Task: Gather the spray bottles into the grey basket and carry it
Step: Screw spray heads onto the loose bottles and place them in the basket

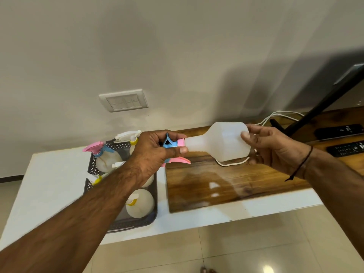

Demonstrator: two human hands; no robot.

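We look down at our two bare hands holding one translucent spray bottle (pixel 218 141) sideways in the air, above a wooden board (pixel 226 184) on a white counter (pixel 53 186). Our left hand (pixel 153 152) curls its fingers around the bottle's blue and pink spray head (pixel 173 143), thumb underneath. Our right hand (pixel 271 148) cups the bottle's wide base, thumb (pixel 246 135) pressed on its side and fingers curled behind it.

The grey basket (pixel 137 221) sits on the counter just left of the board, below our left forearm. It already holds several bottles: one with a pink and blue head (pixel 98 149) at the back, one with a white and yellow head (pixel 130 137) beside it, and a round bottle (pixel 139 205) near the front. Others are partly hidden by the arm.

We judge the step in hand to be placing this bottle in the basket. To do it well, we would swing it left, turn it upright by the neck, and lower it into a free gap without knocking its neighbours. The base hand should let go only once the bottle is steady.

A white cord (pixel 232 164) lies on the board below the bottle.
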